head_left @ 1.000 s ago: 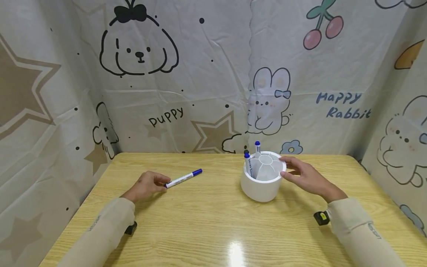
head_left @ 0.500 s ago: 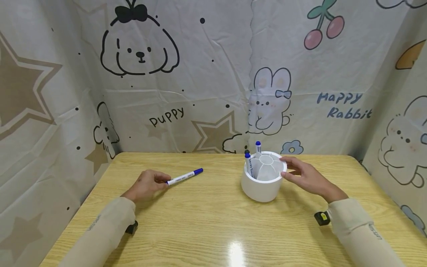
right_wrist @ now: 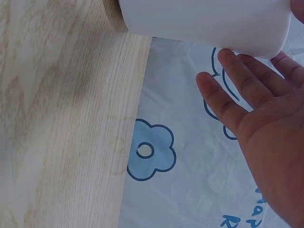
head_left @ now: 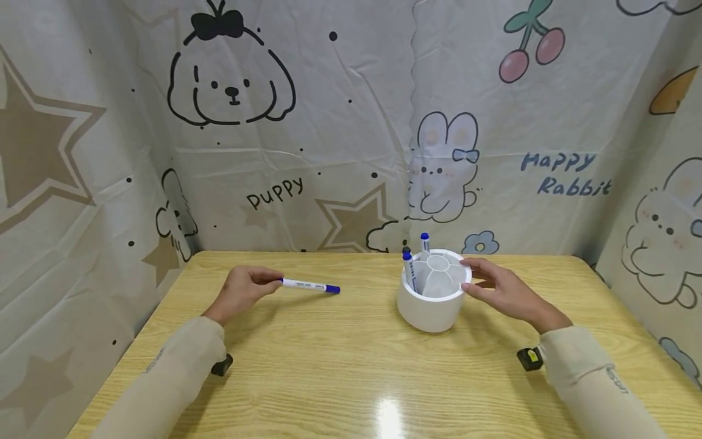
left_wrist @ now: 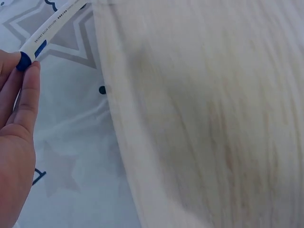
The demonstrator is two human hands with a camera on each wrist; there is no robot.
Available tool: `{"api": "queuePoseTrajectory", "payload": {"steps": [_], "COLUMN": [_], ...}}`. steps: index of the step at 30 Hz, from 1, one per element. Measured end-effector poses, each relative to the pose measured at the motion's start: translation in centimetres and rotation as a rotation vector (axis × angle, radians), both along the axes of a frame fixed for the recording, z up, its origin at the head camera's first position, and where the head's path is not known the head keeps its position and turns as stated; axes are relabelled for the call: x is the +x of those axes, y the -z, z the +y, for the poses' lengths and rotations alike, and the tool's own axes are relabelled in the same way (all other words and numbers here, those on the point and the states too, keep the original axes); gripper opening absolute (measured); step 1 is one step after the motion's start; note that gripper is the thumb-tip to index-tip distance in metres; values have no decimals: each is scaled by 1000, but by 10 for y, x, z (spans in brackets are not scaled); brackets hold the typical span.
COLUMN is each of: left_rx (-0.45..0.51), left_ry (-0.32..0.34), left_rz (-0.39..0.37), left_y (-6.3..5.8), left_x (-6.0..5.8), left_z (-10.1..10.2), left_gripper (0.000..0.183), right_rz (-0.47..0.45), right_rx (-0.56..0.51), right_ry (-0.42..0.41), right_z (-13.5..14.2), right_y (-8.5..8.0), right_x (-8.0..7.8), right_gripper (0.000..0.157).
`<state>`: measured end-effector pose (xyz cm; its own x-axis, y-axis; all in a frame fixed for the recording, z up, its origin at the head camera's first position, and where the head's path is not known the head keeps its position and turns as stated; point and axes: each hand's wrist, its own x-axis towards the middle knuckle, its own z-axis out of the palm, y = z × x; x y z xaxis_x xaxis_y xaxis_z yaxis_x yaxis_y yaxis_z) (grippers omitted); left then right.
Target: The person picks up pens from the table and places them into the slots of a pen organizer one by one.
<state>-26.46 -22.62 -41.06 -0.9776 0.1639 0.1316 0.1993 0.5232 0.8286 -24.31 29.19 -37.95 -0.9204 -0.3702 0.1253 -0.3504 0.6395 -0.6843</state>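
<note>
My left hand (head_left: pixel 245 289) pinches the end of a white marker with a blue cap (head_left: pixel 307 285), held slightly above the table. In the left wrist view the fingers (left_wrist: pixel 29 90) grip the marker (left_wrist: pixel 45 35) at its blue end. To the right stands a round white pen holder (head_left: pixel 430 311), divided into compartments. Several markers (head_left: pixel 409 271) lean in its left and back compartments, two with blue caps and one dark-tipped. My right hand (head_left: pixel 507 294) holds the holder's right rim between thumb and fingers; in the right wrist view, fingertips touch the white wall (right_wrist: pixel 204 21).
The light wooden table (head_left: pixel 329 366) ends at a printed cloth backdrop (head_left: pixel 340 122) behind and at both sides. Black wrist cameras (head_left: pixel 529 359) hang under both cuffs.
My left hand has lifted the marker off the table, moving slightly up and away. Its capped end now tips downward to the right. The right hand and the pen holder stay put.
</note>
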Motion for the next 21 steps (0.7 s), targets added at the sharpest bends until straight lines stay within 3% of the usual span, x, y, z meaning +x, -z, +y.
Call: {"api": "queuePoseTrajectory", "payload": {"steps": [21], "left_rx": [139], "left_ry": [81], "left_rz": [52], "left_y": [-28], "left_x": [7], "left_z": [21], "left_gripper": [21], "right_rz": [18], "right_rx": [21], "right_ry": [-10], "right_z": [0], "right_y": [-2], "right_x": [0], "right_gripper": [56]}}
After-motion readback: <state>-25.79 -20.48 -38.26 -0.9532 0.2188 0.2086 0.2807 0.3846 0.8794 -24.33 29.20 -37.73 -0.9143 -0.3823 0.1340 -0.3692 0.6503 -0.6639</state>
